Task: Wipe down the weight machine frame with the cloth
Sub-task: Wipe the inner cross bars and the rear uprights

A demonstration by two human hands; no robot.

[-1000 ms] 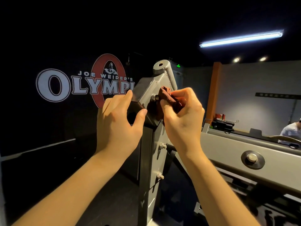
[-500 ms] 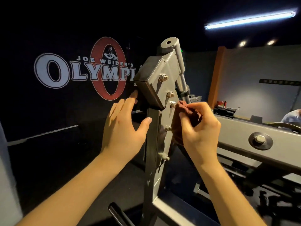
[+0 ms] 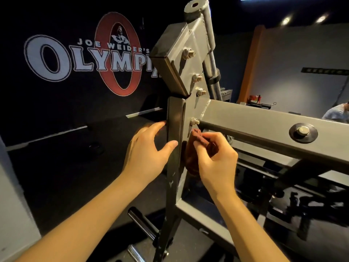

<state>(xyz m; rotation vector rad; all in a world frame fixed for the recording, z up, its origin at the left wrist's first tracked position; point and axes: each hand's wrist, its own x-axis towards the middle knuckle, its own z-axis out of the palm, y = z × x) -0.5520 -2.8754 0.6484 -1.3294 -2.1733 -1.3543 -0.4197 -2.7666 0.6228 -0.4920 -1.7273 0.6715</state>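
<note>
From the head camera, the grey weight machine frame (image 3: 245, 118) stands close in front, its upright post (image 3: 174, 129) between the two hands. The left hand (image 3: 149, 152) lies loosely open against the post's left side, thumb on the near face, fingers a bit blurred. The right hand (image 3: 215, 161) pinches a bunched reddish-brown cloth (image 3: 198, 138) between thumb and curled fingers, pressing it to the post's right side just below a bolt (image 3: 194, 121).
</note>
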